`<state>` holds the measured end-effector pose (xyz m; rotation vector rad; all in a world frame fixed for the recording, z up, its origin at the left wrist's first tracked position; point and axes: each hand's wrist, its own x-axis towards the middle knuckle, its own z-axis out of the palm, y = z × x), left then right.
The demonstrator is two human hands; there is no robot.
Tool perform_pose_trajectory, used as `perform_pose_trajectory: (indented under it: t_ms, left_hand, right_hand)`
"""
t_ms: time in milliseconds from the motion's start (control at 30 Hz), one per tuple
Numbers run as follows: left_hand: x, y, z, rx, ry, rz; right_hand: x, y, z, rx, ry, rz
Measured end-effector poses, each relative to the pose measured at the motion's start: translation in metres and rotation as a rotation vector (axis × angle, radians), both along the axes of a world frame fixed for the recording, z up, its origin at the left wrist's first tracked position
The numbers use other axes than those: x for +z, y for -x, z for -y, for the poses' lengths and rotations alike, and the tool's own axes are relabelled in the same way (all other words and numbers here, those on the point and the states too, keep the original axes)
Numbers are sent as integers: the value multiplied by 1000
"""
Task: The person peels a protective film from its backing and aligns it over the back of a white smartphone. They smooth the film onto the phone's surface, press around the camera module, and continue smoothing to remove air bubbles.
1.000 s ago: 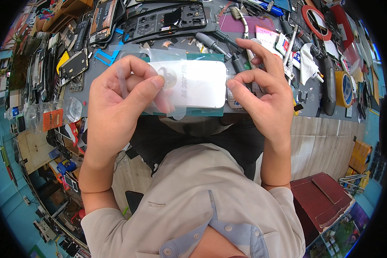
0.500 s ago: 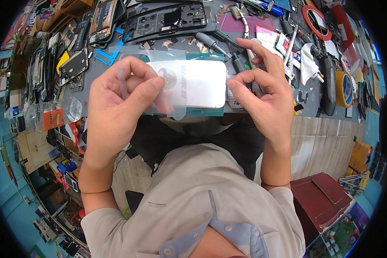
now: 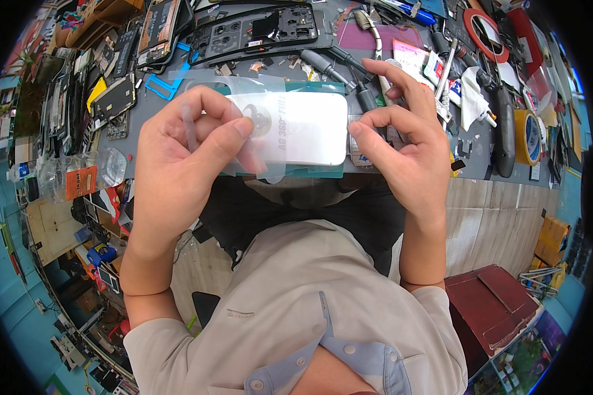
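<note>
A white, bright phone-shaped panel with rounded corners (image 3: pixel 317 128) lies over a green-edged sheet (image 3: pixel 323 174) in front of me. A frosted, translucent film with grey print and a round grey mark (image 3: pixel 273 148) covers the panel's left part. My left hand (image 3: pixel 184 141) pinches this film between thumb and bent fingers at its left side. At the panel's right edge, the thumb and index finger of my right hand (image 3: pixel 405 141) are pressed together, the other fingers raised. Whether those fingertips grip the panel's edge or a thin film is too small to make out.
Behind the panel lie a black phone frame (image 3: pixel 250 31), a blue plastic piece (image 3: pixel 161 85) and grey-handled tools (image 3: pixel 319 64). A yellow tape roll (image 3: pixel 527 137) stands at the right. A crumpled clear plastic package (image 3: pixel 109 168) sits at the table's left front edge.
</note>
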<state>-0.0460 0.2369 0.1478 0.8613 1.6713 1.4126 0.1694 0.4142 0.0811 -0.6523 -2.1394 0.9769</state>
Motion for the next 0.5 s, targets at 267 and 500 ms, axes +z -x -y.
perform_pose_trajectory:
  t_ms: [267, 500]
  left_hand:
    - [-2, 3, 0, -13, 4, -2]
    - [-2, 4, -1, -18, 18, -5]
  right_hand:
    - [0, 0, 0, -4, -2, 2]
    - [0, 0, 0, -4, 1, 1]
